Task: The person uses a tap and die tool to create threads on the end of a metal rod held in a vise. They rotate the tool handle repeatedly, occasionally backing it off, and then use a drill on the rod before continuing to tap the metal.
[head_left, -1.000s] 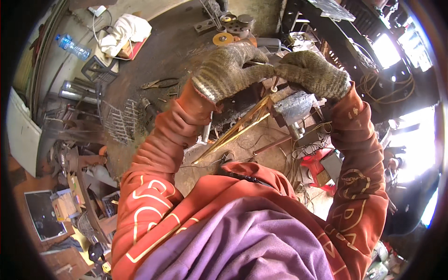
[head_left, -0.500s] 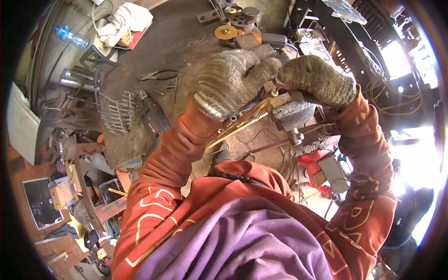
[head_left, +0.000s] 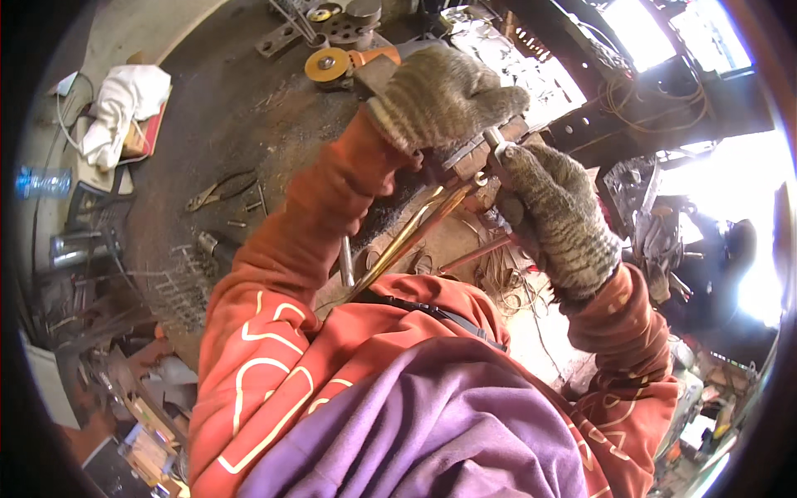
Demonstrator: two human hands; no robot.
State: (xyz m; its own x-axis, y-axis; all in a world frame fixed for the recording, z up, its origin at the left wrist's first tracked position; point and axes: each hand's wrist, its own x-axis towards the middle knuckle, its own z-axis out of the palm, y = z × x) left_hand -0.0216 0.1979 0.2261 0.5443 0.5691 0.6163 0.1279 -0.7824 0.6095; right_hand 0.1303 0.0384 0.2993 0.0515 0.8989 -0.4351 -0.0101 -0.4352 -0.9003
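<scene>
Metal piece (head_left: 496,139) in right hand (head_left: 563,217); bluish bottle (head_left: 43,183) leftmost, contents unclear.

Left hand (head_left: 444,100), right hand (head_left: 563,212): gloves (head_left: 427,104) striped olive-grey. Sweatshirt (head_left: 397,322) orange-red, pale outline print. Near, purple cloth (head_left: 415,415); far, orange disc (head_left: 319,73); left, white cloth (head_left: 129,104), blue bottle (head_left: 43,183).

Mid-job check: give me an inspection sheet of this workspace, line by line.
Surface: dark workbench, strewn with fine debris.
Work things: small metal piece by the gloved fingers; brass-coloured rods below.
Clutter: pliers, orange disc, white cloth.
Hands: left hand gloved, above the metal piece; right hand gloved, beside it; neither grip is clear.
Cables: white cable beside the cloth; cord coil at upper right.
Surroundings: bright openings at right, glare hiding detail.
</scene>
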